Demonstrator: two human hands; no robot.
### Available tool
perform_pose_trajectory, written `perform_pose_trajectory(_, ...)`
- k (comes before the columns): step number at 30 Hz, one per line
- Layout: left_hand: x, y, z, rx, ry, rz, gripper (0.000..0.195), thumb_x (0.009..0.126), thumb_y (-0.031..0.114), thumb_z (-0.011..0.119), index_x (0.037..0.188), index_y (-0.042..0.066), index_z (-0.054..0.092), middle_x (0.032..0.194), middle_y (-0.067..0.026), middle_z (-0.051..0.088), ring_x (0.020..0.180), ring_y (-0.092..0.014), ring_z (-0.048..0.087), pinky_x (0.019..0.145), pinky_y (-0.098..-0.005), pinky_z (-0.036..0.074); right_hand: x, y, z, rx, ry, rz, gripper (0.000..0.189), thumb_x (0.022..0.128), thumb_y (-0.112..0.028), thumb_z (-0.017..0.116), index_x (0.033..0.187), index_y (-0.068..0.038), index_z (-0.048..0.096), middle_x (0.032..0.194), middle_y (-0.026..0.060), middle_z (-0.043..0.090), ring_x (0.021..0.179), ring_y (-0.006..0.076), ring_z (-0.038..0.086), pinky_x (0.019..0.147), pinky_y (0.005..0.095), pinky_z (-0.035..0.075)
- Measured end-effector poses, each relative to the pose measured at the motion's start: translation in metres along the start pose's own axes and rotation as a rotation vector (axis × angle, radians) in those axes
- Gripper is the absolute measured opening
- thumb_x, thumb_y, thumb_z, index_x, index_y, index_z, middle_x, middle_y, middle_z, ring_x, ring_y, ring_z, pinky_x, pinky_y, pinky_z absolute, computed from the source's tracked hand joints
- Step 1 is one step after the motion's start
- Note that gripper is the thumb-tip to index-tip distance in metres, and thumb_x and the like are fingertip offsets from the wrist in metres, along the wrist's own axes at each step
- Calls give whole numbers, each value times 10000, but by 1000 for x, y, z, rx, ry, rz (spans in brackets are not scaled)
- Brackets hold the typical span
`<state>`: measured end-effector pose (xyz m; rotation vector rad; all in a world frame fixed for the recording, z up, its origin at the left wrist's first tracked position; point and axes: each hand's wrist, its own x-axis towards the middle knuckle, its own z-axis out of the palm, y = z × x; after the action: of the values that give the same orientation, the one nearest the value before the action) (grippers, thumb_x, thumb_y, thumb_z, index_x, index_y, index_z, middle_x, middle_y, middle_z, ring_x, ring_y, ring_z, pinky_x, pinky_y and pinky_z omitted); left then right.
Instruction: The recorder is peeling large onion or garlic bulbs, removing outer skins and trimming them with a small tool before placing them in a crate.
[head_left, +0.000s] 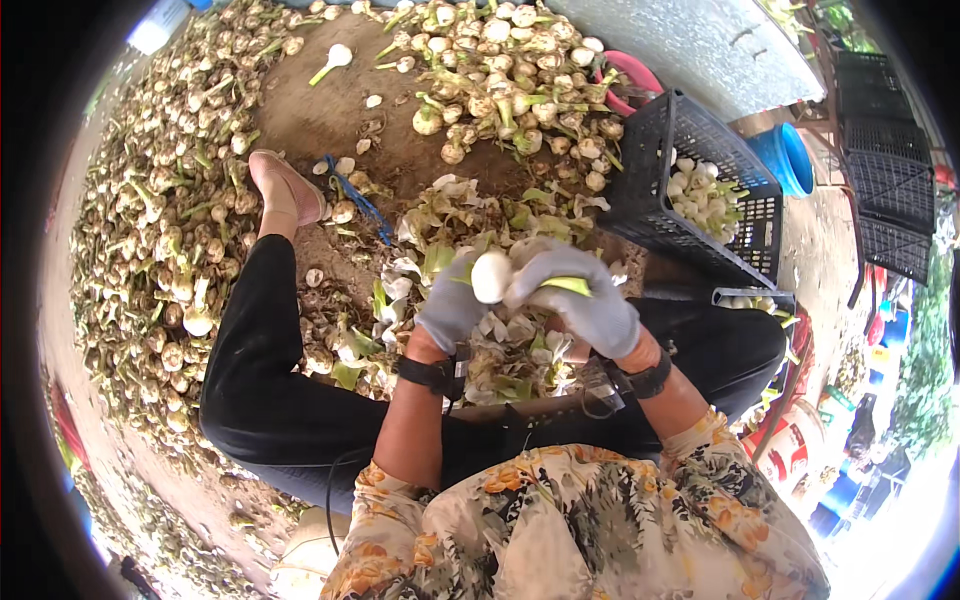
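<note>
A clean white bulb (492, 277), which looks like fresh garlic, is held between my two gloved hands, above my lap. My left hand (453, 304), in a grey glove, grips it from the left side. From the right, my right hand (581, 296) curls its fingers around a green stalk (564, 284). Blur hides whether that stalk is still joined to the bulb. Below both hands lies a heap of peeled papery skins and leaves (517, 352).
A black plastic crate (637, 187) at the right holds several white bulbs (705, 191). Unpeeled bulbs lie piled ahead (502, 82) and along the left (161, 247). A blue bucket (784, 161) and a pink basin (630, 79) stand near the crate. Blue cord (360, 199) lies by my left foot.
</note>
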<state>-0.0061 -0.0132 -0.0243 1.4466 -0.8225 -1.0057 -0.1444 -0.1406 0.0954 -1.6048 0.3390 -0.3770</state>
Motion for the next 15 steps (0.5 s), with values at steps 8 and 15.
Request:
perform_pose_trajectory(8,4,-12,-27,442,158,-136,418,865,120,570,1276,50,593,1084,-219,679,1007,-359,648,869,-394,500,50,-43,-44,-1244,706,-131,261,861,-52,605,1111,-71,677,899,138,655,818,312,601,780,432,480)
perform_pose_trajectory(15,-6,-21,-61,755,218,-729,357,872,344,571,987,41,720,963,-196,698,912,-360,669,814,-464,516,214,129,174,-1034,-189,-84,308,836,-268,691,1092,-109,627,912,177,665,841,351,658,721,450,534)
